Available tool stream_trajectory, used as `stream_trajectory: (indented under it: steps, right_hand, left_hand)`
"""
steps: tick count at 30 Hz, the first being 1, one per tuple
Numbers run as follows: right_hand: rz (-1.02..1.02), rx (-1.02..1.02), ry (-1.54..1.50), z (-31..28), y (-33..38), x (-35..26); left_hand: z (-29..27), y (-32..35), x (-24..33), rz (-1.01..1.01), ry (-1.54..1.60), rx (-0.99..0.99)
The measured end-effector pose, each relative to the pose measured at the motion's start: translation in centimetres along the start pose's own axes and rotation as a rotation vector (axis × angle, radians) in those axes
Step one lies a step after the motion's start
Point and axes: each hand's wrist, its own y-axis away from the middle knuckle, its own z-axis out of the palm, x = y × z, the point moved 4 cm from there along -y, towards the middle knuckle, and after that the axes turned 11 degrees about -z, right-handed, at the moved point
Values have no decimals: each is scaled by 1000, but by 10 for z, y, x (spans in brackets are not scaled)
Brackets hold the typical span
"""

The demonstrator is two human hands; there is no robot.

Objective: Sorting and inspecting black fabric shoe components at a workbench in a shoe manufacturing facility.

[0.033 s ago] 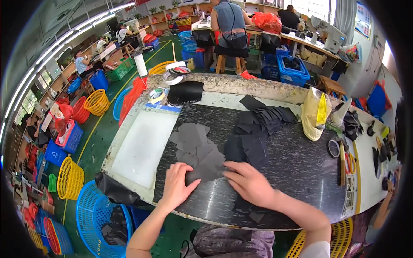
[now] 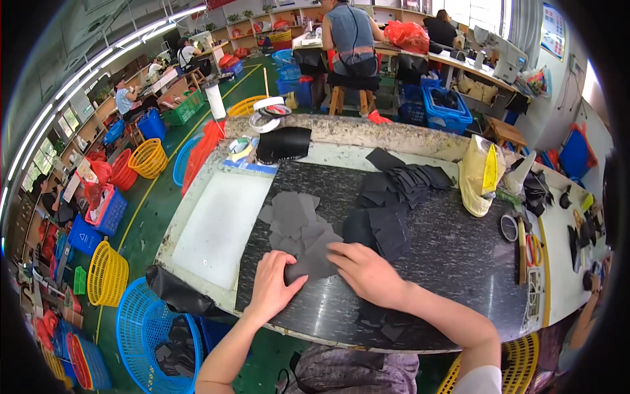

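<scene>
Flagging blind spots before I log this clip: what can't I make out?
All in the head view:
Count of the grey sheet pieces: they overlap.
Undersides of the left hand and right hand: hidden by the backs of the hands.
Lower part of the yellow lattice basket: cut off by the lower edge.

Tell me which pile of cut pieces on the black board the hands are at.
The lighter grey pile, leftmost on the board, with the left hand and right hand at its near end. The other piles are darker and lie farther right.
</scene>
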Motion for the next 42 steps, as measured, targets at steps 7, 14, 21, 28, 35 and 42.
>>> stream_trajectory:
  steps: [7, 14, 21, 28, 35, 42]
  right_hand:
    - [43, -105, 68, 33, -13, 21]
    - [457, 69, -707, -48, 37, -13]
    - [766, 286, -488, -59, 117, -20]
    - [676, 197, -351, -41, 131, -18]
    - [515, 10, 237, -67, 125, -14]
    - [505, -46, -463, -24, 111, -53]
  left_hand:
    - [-17, 60, 59, 747, 281, 39]
    - [17, 24, 66, -286, 969, -403]
    - [69, 7, 112, -21, 595, -635]
    - [85, 17, 112, 60, 381, -588]
    - [71, 8, 112, 407, -184, -234]
    - [64, 40, 98, 100, 557, -729]
